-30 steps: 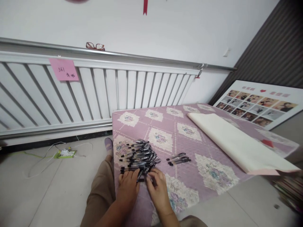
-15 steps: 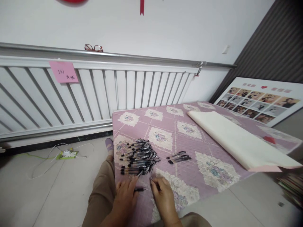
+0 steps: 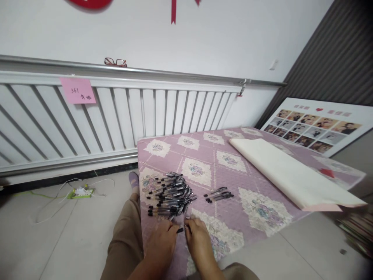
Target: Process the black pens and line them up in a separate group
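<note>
A heap of several black pens (image 3: 170, 193) lies on the purple quilted table cover (image 3: 221, 171). To its right sit three more black pens (image 3: 219, 195) side by side. My left hand (image 3: 162, 243) and my right hand (image 3: 197, 240) meet just below the heap, near the table's front edge. Both hands are closed in a pinch on one black pen (image 3: 181, 230) held between them. Which part each hand grips is too small to tell.
A cream folded sheet (image 3: 287, 177) lies across the table's right side. Behind the table stands a white radiator (image 3: 116, 112) with a pink note (image 3: 77, 90) and red glasses (image 3: 115, 62) on its rail. A power strip with cables (image 3: 80, 191) lies on the floor at left. A photo board (image 3: 317, 126) leans at right.
My hands drew one pen back out of the heap toward me, moved slightly apart, then came together again on it.
</note>
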A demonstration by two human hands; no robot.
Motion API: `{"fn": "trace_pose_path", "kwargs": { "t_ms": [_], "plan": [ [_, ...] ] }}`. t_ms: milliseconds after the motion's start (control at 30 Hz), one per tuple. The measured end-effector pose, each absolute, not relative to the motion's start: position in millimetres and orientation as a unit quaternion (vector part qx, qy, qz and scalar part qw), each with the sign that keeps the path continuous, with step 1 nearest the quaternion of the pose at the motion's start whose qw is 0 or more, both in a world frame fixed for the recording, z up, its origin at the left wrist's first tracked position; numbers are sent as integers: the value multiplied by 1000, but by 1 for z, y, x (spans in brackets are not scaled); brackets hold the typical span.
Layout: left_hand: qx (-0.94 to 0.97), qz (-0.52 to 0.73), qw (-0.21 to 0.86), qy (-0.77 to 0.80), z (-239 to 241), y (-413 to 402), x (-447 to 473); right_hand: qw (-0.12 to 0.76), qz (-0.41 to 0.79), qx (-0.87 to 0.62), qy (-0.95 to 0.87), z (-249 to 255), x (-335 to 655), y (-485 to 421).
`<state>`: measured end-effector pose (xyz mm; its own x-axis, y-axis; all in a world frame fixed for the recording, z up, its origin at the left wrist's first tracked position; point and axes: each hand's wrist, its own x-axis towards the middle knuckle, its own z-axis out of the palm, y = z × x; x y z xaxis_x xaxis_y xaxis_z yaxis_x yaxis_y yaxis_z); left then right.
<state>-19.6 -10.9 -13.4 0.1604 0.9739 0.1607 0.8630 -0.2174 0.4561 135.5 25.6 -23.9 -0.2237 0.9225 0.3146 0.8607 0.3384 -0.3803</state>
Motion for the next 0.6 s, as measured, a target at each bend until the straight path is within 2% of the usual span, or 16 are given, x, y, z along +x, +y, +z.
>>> {"fn": "trace_pose_path", "kwargs": {
  "t_ms": [333,600],
  "plan": [
    [749,223,113,613,-18,-11,-20,383,162,-567,-711,-20,147,20],
    [762,185,105,612,-16,-10,-21,448,277,-582,-620,-11,152,20]
  ]
}}
